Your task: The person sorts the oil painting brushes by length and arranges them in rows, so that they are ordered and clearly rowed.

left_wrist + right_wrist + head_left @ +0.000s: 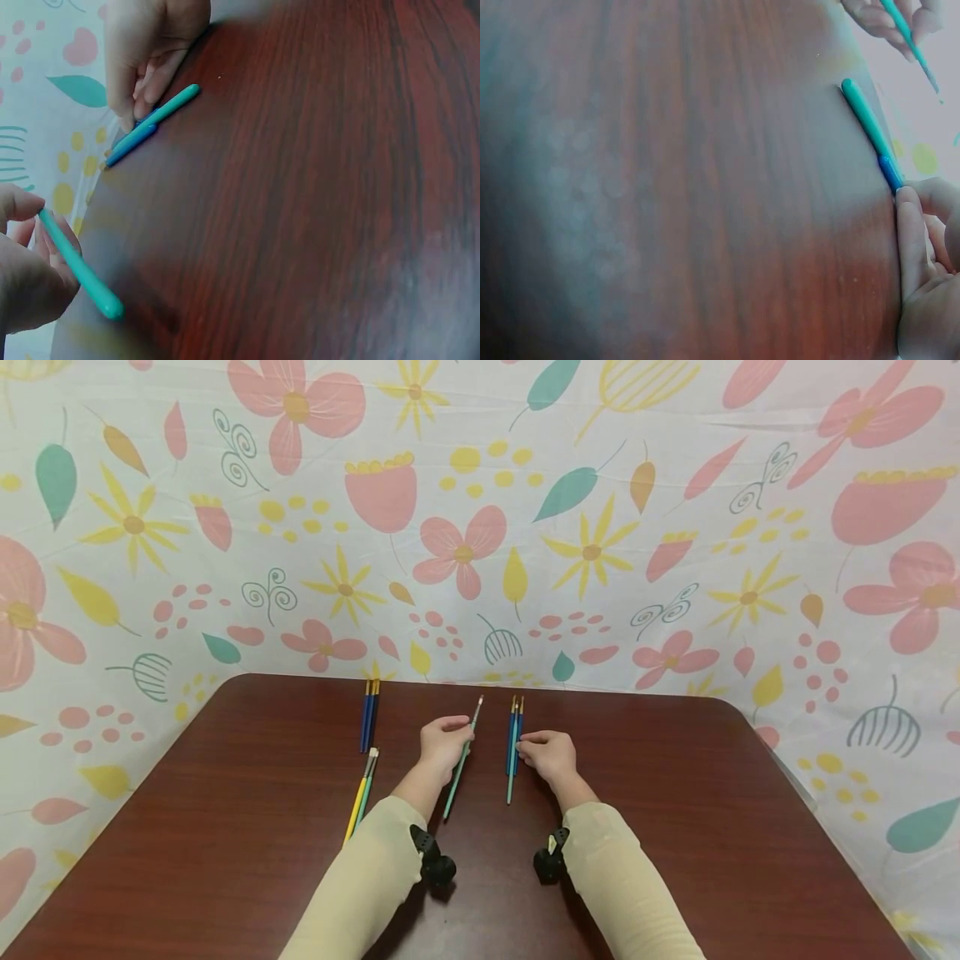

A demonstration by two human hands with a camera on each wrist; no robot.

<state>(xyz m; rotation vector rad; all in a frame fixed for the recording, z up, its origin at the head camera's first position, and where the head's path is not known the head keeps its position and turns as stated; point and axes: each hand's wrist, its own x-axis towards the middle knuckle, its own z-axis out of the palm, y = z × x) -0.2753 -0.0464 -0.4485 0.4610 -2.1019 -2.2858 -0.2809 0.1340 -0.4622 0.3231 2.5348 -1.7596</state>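
My left hand [444, 745] pinches a thin green paintbrush [461, 768] between thumb and fingertips, its bristle end pointing away from me. In the left wrist view the rounded end of that green handle [94, 287] sticks out below the fingers. To its right, blue paintbrushes [510, 743] lie side by side, with another green paintbrush [511, 785] lengthwise among them. My right hand [551, 755] pinches at the right side of this bunch; I cannot tell which brush its fingertips hold. The right wrist view shows thumb and finger [909, 206] meeting at the handles.
Blue paintbrushes [366, 720] lie together at the back left of the dark wooden table [225, 827]. Nearer, a yellow-handled paintbrush [355, 810] and a green one [365, 797] lie beside the left sleeve. A floral cloth [465, 460] hangs behind the table's back edge.
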